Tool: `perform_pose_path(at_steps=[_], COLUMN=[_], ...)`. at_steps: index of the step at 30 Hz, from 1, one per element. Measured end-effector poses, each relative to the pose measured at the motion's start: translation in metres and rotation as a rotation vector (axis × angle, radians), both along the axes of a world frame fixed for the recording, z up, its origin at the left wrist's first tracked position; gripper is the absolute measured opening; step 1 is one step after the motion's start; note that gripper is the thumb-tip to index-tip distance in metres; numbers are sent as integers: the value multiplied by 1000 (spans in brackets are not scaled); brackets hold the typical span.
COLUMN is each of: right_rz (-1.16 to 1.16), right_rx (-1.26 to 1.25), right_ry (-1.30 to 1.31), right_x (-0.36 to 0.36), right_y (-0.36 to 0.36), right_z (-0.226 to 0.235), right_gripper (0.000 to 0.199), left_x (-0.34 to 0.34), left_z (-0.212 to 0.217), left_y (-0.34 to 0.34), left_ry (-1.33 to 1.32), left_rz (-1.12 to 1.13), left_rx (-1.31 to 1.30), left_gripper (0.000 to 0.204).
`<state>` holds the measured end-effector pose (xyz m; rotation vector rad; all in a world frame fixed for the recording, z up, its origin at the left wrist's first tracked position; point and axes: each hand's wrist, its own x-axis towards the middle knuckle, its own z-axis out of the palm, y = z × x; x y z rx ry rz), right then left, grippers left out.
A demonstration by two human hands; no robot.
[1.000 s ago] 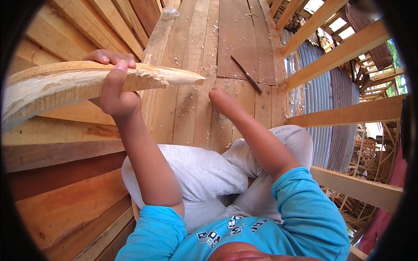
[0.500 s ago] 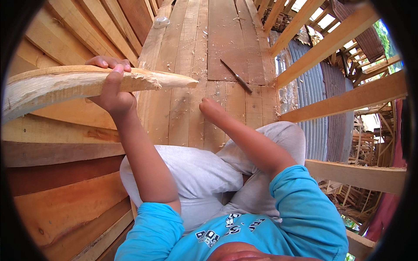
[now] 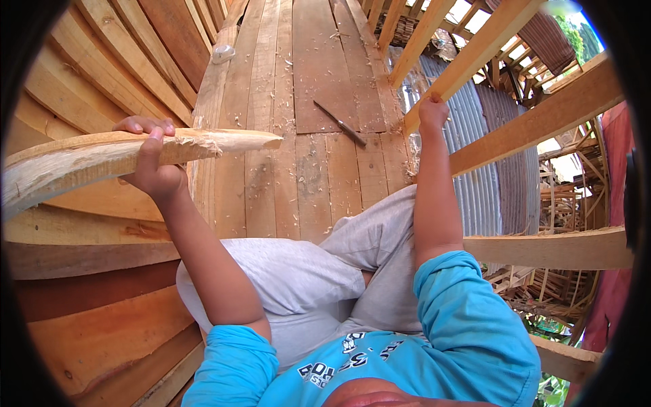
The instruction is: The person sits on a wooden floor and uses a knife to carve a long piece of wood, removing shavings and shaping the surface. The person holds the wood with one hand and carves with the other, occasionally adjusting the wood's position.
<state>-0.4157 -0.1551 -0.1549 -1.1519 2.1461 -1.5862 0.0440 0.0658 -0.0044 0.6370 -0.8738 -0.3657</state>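
Where the plank floor [image 3: 258,210] fills the middle of the frame, we have stacked boards [image 3: 108,325] down the left side and corrugated sheets [image 3: 485,183] at right, behind a slanting wooden bar [image 3: 478,57]. Grey trousers [image 3: 298,271], legs folded, sit lower centre. Next in size, we log the curved timber [image 3: 102,157], left of centre, running off to the dark rim. We judge it part-worked: its pointed end is cut to a taper, but a splintered step behind that remains rough and uneven; the far end we can't see. Left hand [image 3: 154,166] is closed around the timber, thumb on the near face, fingers over the top. Right hand [image 3: 432,112], upper right of centre, is curled at the bar; we can't tell whether it grips anything. Knife [image 3: 339,123] lies loose on the floor, upper centre, with neither hand on it. Smallest: a clear rounded object [image 3: 223,53], upper left, and scattered shavings [image 3: 337,35].
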Motion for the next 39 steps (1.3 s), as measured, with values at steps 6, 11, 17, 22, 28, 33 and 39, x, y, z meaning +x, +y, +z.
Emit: perform_pose_path(at_steps=[6,11,17,22,28,33,39], right_rz=[601,752,725,1324,1439,1406,1517], right_rx=[358,509,480,339,514,330,458], right_ry=[-5,674,893,721,970,793,874], right_x=[60,130,143,200,224,217,218], right_y=[18,42,52,106,138,130,118], right_z=[-27,-52,-83,-79,-93,-116,-120], right_gripper=[32,45,35,30,29,22,17], left_x=[2,1,1,3,0,2,7], left_z=[-6,-9,-7,-7,-4,-4,-7], left_y=[-3,-2,-5,-4,-3,-3,-4], left_ry=[4,-12,-61,-100,-87,-79,-38], left_rz=[-12,-18,24,93,72,52,27], left_rx=[14,29,27,38,25,14,3], left_gripper=[25,25,26,26,26,26,26])
